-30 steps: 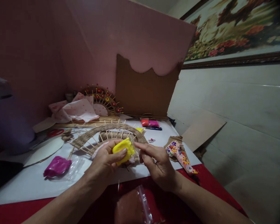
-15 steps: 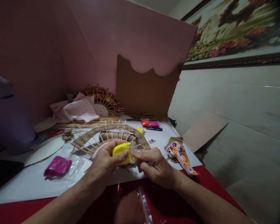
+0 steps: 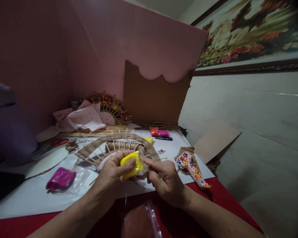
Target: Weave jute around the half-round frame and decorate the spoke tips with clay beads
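Note:
My left hand (image 3: 111,173) is closed around a small clear bag of yellow modelling clay (image 3: 131,165), with the thumb lying across its front. At the bag's right edge, the curled fingers of my right hand (image 3: 165,177) pinch the crinkled plastic; the fingertips are partly hidden. Just behind both hands lies a fan-shaped frame of thin sticks woven with brown twine (image 3: 89,148). To the left, a lump of magenta clay (image 3: 62,178) sits on its clear bag.
A cloth figure with a flower print (image 3: 195,168) lies at the right on cardboard. Red and magenta packets (image 3: 161,133) and a dark pen (image 3: 164,138) are farther back. Red-handled scissors (image 3: 59,142) and a purple bottle (image 3: 11,132) stand left. Brown cardboard (image 3: 154,99) leans behind.
The yellow clay bag has turned slightly, so more of its shiny front and clear edge shows. My right hand has shifted a little to the right and down.

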A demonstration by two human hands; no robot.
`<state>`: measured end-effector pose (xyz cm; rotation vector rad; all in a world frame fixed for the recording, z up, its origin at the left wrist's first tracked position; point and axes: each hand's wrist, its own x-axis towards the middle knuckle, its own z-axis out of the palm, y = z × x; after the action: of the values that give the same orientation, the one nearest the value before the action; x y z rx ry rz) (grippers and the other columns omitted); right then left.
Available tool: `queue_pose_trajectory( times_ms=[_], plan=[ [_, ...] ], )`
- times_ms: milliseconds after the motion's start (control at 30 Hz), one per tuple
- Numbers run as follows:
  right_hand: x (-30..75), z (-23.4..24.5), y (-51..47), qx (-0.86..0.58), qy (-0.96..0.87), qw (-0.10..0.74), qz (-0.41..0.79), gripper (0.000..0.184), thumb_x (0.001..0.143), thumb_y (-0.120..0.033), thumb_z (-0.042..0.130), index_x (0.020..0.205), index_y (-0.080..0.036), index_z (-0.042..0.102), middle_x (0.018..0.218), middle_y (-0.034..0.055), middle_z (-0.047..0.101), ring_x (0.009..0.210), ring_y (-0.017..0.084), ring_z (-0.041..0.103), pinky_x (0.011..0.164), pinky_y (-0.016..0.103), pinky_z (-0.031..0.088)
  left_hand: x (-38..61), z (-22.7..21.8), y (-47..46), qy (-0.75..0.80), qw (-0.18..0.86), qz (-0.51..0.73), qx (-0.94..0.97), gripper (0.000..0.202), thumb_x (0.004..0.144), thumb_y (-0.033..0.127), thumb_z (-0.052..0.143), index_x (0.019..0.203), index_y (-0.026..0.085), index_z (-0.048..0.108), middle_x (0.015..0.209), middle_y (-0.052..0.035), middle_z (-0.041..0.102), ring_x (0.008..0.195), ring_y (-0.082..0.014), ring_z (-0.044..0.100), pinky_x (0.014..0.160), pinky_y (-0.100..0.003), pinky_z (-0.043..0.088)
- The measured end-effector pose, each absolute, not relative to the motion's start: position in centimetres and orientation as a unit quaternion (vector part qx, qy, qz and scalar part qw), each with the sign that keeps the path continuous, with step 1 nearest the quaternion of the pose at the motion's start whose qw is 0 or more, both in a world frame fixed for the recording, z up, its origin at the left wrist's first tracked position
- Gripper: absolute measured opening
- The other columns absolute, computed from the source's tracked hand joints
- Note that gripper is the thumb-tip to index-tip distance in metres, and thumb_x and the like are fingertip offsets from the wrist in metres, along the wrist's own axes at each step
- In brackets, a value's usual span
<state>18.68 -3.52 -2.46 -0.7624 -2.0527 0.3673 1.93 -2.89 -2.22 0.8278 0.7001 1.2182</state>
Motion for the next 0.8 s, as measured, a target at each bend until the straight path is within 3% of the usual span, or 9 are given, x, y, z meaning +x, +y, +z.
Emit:
queue_pose_trajectory(
  times_ms=[167, 367, 800],
  plan=[
    [18.83, -3.0, -3.48, -0.315, -0.821, 0.446, 0.166, 0.045, 0.08, -0.012, 0.041, 0.124, -0.009, 0.053, 0.053, -0.0029, 0.054, 0.045, 0.009, 0.046, 0.047, 0.022, 0.041, 1.89, -2.35, -2.95, 0.311, 0.69, 0.532, 0.38, 0.031, 0.065, 0.02, 0.074, 0.091, 0.014, 0.06, 0.08, -0.0049, 0.068, 0.066, -0.014, 0.063, 0.061, -0.024, 0.051],
    [18.76, -2.92, -3.44, -0.315, -0.814, 0.447, 0.196, 0.053, 0.078, -0.01, 0.04, 0.13, -0.012, 0.047, 0.053, -0.0043, 0.053, 0.045, 0.009, 0.045, 0.047, 0.021, 0.042, 1.94, -2.35, -3.04, 0.286, 0.696, 0.512, 0.414, 0.03, 0.064, 0.024, 0.076, 0.088, 0.015, 0.062, 0.069, -0.002, 0.064, 0.053, -0.0096, 0.056, 0.042, -0.017, 0.041],
    [18.86, -3.14, -2.81, -0.316, -0.814, 0.421, 0.246, 0.054, 0.071, -0.007, 0.042, 0.123, -0.016, 0.056, 0.053, -0.0034, 0.057, 0.046, 0.008, 0.047, 0.05, 0.021, 0.043, 1.92, -2.62, -2.79, 0.285, 0.687, 0.513, 0.429, 0.029, 0.065, 0.03, 0.075, 0.087, 0.014, 0.064, 0.071, -0.0045, 0.066, 0.055, -0.0112, 0.058, 0.043, -0.018, 0.039]
  ],
)
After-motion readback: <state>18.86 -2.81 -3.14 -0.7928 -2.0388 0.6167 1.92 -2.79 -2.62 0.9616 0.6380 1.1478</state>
